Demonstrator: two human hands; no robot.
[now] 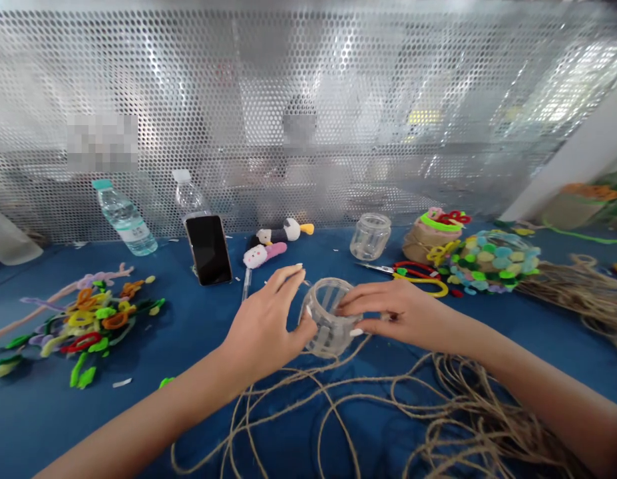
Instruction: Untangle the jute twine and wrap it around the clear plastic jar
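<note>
A clear glass jar (329,332) stands upright on the blue table in front of me, its mouth facing up. My left hand (271,322) is at its left side, fingers stretched out and the thumb against the glass. From the right, my right hand (395,309) has its bent fingers and thumb on the jar's side near the rim. A strand of jute twine (338,399) runs by the jar's base. Loose loops spread towards me, thickening into a tangled heap at the right.
Scissors (420,278), a second glass jar (371,236), a twine-wrapped jar (428,241) and a pompom-covered jar (500,263) stand beyond my right hand. Pipe-cleaner pieces (96,319), a phone (208,249), a water bottle (128,219) and plush pens (265,253) lie left and behind. Perforated metal screen (268,133) backs the table.
</note>
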